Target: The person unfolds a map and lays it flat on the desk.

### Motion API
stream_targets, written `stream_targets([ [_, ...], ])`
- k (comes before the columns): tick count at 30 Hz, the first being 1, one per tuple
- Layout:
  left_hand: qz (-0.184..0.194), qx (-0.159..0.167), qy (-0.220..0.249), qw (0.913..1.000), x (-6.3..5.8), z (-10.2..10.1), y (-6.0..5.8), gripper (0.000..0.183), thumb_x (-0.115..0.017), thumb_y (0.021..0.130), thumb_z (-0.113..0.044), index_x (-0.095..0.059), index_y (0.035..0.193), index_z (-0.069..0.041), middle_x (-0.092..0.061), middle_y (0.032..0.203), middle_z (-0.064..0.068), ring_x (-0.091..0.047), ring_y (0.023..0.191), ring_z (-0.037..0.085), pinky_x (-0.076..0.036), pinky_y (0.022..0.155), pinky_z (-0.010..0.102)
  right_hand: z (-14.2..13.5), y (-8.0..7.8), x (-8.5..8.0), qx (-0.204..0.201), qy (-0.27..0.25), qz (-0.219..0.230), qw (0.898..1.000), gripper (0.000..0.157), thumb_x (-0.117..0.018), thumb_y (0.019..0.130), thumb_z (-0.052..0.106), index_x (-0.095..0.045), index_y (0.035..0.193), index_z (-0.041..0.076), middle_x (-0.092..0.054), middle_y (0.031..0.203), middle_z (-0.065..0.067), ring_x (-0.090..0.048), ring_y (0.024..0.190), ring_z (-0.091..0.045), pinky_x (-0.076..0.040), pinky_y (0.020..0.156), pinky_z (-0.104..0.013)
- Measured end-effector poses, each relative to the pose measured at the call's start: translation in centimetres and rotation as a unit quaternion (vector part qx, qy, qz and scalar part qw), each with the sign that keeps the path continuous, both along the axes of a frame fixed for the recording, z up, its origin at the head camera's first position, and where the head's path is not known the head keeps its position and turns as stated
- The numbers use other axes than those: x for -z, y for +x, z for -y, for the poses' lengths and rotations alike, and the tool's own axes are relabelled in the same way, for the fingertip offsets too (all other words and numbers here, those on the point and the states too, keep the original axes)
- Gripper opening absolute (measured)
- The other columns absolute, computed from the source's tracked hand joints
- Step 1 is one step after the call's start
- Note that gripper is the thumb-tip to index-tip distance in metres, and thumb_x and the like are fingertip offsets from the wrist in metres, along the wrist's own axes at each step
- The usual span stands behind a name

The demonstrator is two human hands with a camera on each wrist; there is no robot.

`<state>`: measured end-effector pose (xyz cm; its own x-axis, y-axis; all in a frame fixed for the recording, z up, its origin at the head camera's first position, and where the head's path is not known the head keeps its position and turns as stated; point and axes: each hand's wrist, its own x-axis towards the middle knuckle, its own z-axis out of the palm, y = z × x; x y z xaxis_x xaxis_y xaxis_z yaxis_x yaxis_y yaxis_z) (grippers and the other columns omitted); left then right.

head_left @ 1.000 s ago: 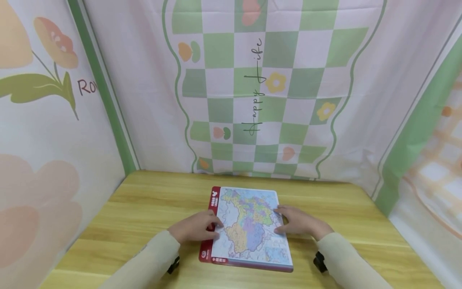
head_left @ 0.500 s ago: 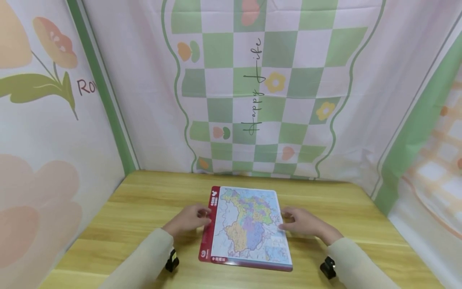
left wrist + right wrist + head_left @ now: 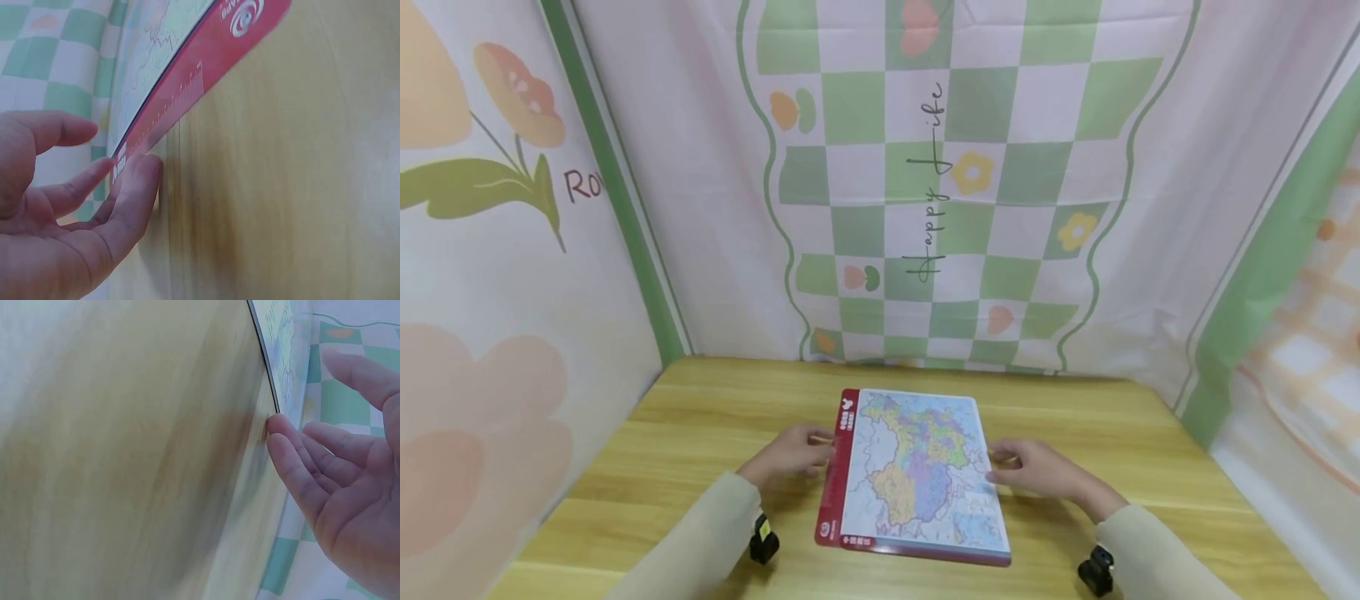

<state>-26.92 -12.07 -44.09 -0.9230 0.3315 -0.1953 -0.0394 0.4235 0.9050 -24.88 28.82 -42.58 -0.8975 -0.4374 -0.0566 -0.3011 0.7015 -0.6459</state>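
A flat map board [image 3: 917, 458] lies on the wooden table, its coloured map turned sideways to me and a red strip [image 3: 832, 492] along the left side. At that red edge is my left hand [image 3: 786, 454], fingers loosely bent. In the left wrist view its fingertips [image 3: 145, 164] meet the strip while the thumb stays off the surface. Across the board, my right hand [image 3: 1041, 468] sits at the right edge. The right wrist view has its fingertips [image 3: 275, 425] right at the thin dark edge, with the thumb [image 3: 359, 372] raised apart. Neither hand grips the board.
The wooden table [image 3: 700, 417] extends around the board on all sides. Behind it hangs a green-and-white checked curtain [image 3: 917, 225], with printed cloth [image 3: 482, 267] on the left and more cloth [image 3: 1292, 358] on the right. A small black device is strapped at each wrist.
Both hands have drawn outward from on top of the board to its left and right edges. The board has stayed almost in place.
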Motion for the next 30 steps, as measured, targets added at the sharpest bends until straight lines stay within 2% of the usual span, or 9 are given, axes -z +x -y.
stream_targets([
  [5, 0.017, -0.015, 0.024, 0.9995, 0.2, -0.1, 0.0, 0.051, -0.068, 0.095, -0.022, -0.054, 0.135, 0.007, -0.065, 0.118, 0.014, -0.066, 0.1, 0.026, -0.059, 0.082, 0.04, -0.1, 0.2, 0.3, -0.008, -0.02, 0.013, 1.0, 0.054, -0.073, 0.093, 0.025, -0.058, 0.13, -0.012, -0.063, 0.122, -0.028, -0.063, 0.107, -0.041, -0.054, 0.09, -0.053],
  [10, 0.032, -0.038, 0.027, 0.9984, 0.6, -0.2, -0.2, 0.051, -0.068, 0.096, -0.026, -0.055, 0.133, 0.006, -0.065, 0.112, 0.012, -0.066, 0.096, 0.024, -0.059, 0.082, 0.039, 0.1, 0.5, 0.1, -0.019, -0.036, 0.031, 0.999, 0.054, -0.07, 0.095, 0.024, -0.055, 0.132, -0.013, -0.061, 0.125, -0.031, -0.062, 0.11, -0.043, -0.053, 0.091, -0.053],
  [18, 0.055, -0.068, 0.036, 0.9955, 1.3, -0.5, -0.9, 0.047, -0.069, 0.094, -0.023, -0.058, 0.131, 0.004, -0.066, 0.11, 0.012, -0.066, 0.095, 0.024, -0.059, 0.081, 0.038, 0.5, 0.6, 0.1, -0.002, -0.039, 0.035, 0.999, 0.055, -0.07, 0.095, 0.024, -0.055, 0.132, -0.013, -0.063, 0.123, -0.029, -0.063, 0.108, -0.042, -0.054, 0.091, -0.053],
  [24, 0.059, -0.075, 0.027, 0.9951, 0.9, -1.0, -0.7, 0.045, -0.067, 0.091, -0.017, -0.059, 0.13, 0.004, -0.065, 0.11, 0.012, -0.066, 0.095, 0.024, -0.058, 0.081, 0.04, 0.7, 0.5, 0.3, 0.017, -0.041, 0.037, 0.998, 0.058, -0.071, 0.094, 0.024, -0.054, 0.132, -0.015, -0.064, 0.121, -0.028, -0.062, 0.108, -0.044, -0.053, 0.092, -0.053],
  [30, 0.049, -0.078, 0.026, 0.9954, 0.3, -0.7, -0.1, 0.053, -0.068, 0.096, -0.031, -0.055, 0.133, 0.004, -0.061, 0.123, 0.014, -0.061, 0.108, 0.029, -0.055, 0.09, 0.046, 0.9, 0.4, 0.0, 0.037, -0.036, 0.036, 0.998, 0.058, -0.072, 0.093, 0.023, -0.053, 0.132, -0.016, -0.065, 0.121, -0.026, -0.062, 0.109, -0.043, -0.052, 0.093, -0.054],
])
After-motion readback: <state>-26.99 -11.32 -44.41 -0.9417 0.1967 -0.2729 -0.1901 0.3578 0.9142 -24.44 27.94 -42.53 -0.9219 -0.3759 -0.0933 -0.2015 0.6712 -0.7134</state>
